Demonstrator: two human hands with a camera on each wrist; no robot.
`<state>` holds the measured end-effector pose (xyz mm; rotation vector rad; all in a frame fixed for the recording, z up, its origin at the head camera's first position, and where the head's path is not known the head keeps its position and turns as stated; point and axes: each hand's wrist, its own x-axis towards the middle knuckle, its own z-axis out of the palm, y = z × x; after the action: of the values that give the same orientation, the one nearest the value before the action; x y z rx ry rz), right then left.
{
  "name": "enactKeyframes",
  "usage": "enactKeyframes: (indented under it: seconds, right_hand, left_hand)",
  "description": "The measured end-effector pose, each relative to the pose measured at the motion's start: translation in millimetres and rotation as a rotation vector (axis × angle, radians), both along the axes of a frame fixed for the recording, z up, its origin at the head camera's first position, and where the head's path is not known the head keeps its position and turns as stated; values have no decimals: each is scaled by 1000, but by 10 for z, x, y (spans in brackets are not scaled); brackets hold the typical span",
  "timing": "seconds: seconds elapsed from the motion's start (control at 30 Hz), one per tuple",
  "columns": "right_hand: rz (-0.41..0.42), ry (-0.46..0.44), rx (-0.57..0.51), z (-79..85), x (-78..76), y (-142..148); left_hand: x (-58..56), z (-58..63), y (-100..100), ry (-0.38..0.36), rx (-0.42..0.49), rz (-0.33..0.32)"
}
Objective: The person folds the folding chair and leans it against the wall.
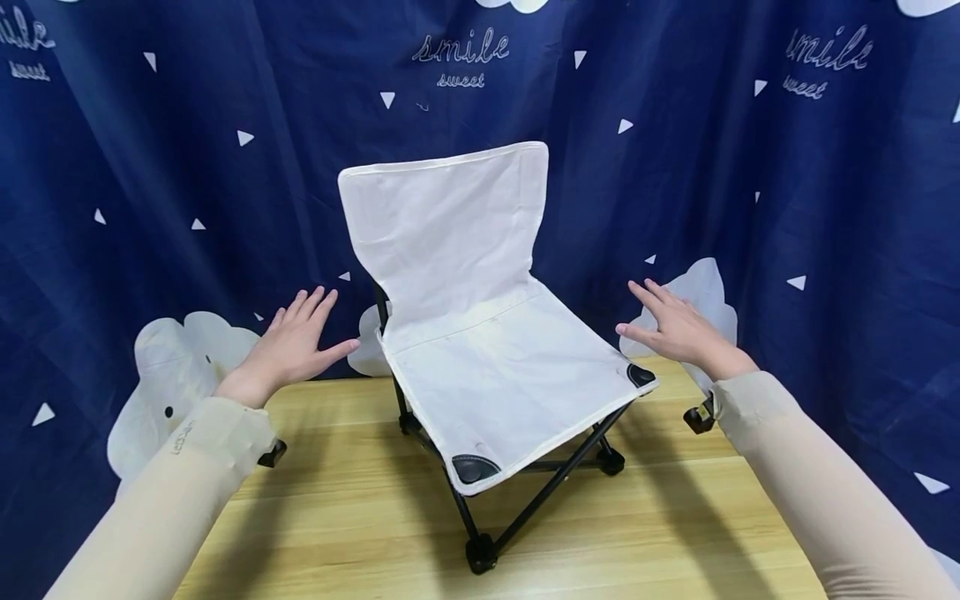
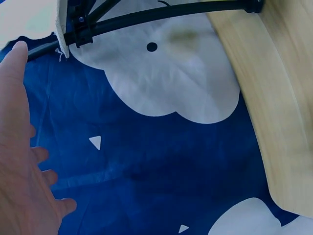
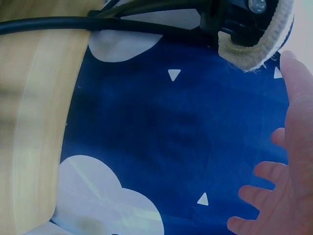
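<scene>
A small folding chair (image 1: 495,358) with white fabric and a black tube frame stands unfolded between my two hands, turned slightly to the right. Black patches cover the front corners of its seat. My left hand (image 1: 292,342) hovers to the left of the chair, fingers spread and holding nothing. On the other side, my right hand (image 1: 678,329) is held up beyond the seat's right corner, its fingers also extended and bare. In the left wrist view a black frame tube (image 2: 171,14) runs above the hand. The right wrist view shows the underside of a seat corner (image 3: 249,54) near my thumb.
The chair's feet stand on a light wooden tabletop (image 1: 337,517). Close behind hangs a dark blue curtain (image 1: 247,192) printed with white clouds, triangles and lettering. Small black devices (image 1: 700,415) are worn at both wrists, below the cuffs.
</scene>
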<state>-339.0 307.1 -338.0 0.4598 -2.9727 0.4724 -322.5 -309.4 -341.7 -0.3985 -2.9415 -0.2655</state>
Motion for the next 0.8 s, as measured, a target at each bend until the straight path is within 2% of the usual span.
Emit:
enactKeyframes:
  seconds: [0.53,0.8]
  right_hand:
    - [21,34,-76,-12,73,24]
    - [35,67,-107,-11,110,18]
  left_hand:
    - [59,-21,-27,66,53,-71]
    - [108,7,11,64,53,-87]
